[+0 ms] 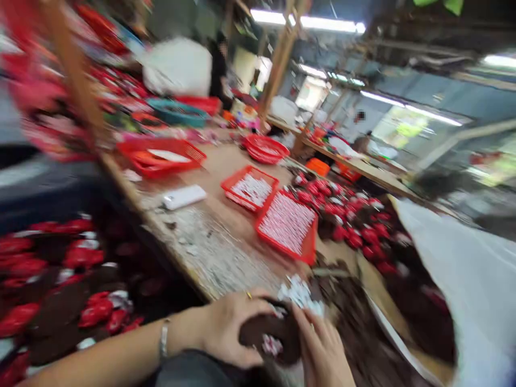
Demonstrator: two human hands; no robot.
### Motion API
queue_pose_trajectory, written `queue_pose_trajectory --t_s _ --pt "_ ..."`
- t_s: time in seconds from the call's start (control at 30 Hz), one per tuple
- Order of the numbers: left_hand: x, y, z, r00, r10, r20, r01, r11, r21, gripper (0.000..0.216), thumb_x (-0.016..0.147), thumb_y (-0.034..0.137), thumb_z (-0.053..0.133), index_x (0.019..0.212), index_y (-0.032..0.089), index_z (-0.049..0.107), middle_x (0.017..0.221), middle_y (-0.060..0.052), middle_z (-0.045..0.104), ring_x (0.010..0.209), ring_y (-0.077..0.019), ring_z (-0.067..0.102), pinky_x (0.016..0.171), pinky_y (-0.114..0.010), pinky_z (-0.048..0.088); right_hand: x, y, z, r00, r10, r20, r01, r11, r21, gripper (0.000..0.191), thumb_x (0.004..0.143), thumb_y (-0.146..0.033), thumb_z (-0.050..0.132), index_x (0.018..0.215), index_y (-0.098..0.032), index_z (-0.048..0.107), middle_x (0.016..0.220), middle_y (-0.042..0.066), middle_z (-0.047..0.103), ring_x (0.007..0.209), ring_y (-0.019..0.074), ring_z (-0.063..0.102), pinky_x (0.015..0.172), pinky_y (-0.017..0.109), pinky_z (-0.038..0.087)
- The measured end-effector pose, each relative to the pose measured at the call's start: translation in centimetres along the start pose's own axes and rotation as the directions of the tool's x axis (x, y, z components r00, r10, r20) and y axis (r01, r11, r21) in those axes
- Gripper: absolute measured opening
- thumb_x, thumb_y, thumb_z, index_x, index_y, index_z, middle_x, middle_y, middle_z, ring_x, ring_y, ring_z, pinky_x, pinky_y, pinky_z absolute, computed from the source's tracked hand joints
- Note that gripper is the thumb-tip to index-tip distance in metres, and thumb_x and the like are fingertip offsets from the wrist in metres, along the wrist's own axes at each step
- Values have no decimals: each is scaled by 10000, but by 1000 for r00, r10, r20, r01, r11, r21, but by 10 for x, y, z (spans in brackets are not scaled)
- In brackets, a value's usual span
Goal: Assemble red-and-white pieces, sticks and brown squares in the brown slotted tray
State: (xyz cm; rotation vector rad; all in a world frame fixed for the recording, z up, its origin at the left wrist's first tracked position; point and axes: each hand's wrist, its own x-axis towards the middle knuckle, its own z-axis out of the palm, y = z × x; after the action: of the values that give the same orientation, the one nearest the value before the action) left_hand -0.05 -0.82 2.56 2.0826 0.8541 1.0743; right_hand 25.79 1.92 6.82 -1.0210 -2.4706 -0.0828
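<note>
My left hand (pixel 237 328) wraps round one side of a dark brown rounded piece (pixel 270 336) with a pink-and-white patch on its face. From the other side my right hand (pixel 320 344) presses its fingers against the same piece; its thumb side is partly hidden. Blur hides the finer detail of the piece. Just beyond the fingers lies a small heap of white bits (pixel 300 293) on the worktable (pixel 217 258). To the right of my hands spreads a pile of flat dark brown pieces (pixel 358 312).
Red trays of small white pieces (pixel 252 188) and pink-white pieces (pixel 288 223) stand ahead. A white sack (pixel 471 279) with red-and-brown pieces (pixel 374 236) is at right. Similar pieces (pixel 80 290) fill a dark container at left. A person (pixel 220 72) stands farther back.
</note>
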Motion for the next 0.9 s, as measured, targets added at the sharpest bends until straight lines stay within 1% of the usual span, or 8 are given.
queue_pose_trajectory --t_s 0.03,0.13,0.27,0.37,0.5,0.6,0.8,0.9 --pt "-5 5 -1 998 -51 -34 51 999 8 641 711 264 817 1303 195 581 1408 -145 611 1260 -282 647 1083 -335 524 -6 7 -5 1000 11 -19 -10 999 51 444 970 -166 476 1386 -250 606 1205 105 714 1076 258 686 895 376 587" --pt "-19 -7 -1 989 -141 -42 143 989 46 650 769 171 725 1360 261 471 1531 -116 500 1336 -257 602 1094 -344 512 -28 37 -22 957 280 72 -283 959 32 262 988 -205 530 1200 -177 681 1204 135 702 1122 259 654 959 390 546" --pt "-33 -31 10 987 -126 -95 134 987 88 650 787 254 736 1360 268 429 1519 -130 495 1344 -279 595 1081 -354 519 -60 59 -30 741 554 380 -540 828 -155 136 924 -138 612 961 -183 734 1020 86 751 995 248 673 899 358 517" --pt "-33 -31 12 992 -104 -69 110 990 85 630 799 260 726 1349 268 418 1495 -123 522 1340 -262 598 1087 -347 516 -70 53 -20 602 623 499 -599 766 -233 140 932 -131 622 962 -189 746 1002 71 753 989 233 676 885 313 490" --pt "-29 -28 7 988 -130 -81 135 989 60 587 803 244 704 1320 269 428 1492 -113 532 1349 -255 587 1113 -360 495 -63 37 -2 551 613 566 -615 757 -222 162 915 -197 694 1070 -199 741 1036 61 736 983 234 687 843 292 498" --pt "-27 -24 5 986 -133 -105 138 989 47 610 771 200 724 1299 274 428 1477 -114 544 1337 -254 597 1107 -353 498 -65 35 10 589 579 564 -568 793 -220 242 899 -228 714 1138 -197 735 1082 82 717 983 243 699 859 306 526" --pt "-12 -23 11 996 2 -91 -6 999 -47 929 530 204 916 1257 292 344 1391 -124 586 1177 -267 694 952 -295 573 -93 87 64 891 373 258 -351 928 -127 248 922 -247 569 1059 -203 771 1146 138 743 1032 279 731 901 352 582" --pt "-10 -28 10 995 -27 -94 25 999 -26 972 494 260 948 1249 292 335 1414 -131 582 1192 -286 690 948 -299 572 -86 101 86 928 272 254 -270 962 -42 234 907 -214 530 917 -236 763 1005 95 769 901 256 753 780 328 611"
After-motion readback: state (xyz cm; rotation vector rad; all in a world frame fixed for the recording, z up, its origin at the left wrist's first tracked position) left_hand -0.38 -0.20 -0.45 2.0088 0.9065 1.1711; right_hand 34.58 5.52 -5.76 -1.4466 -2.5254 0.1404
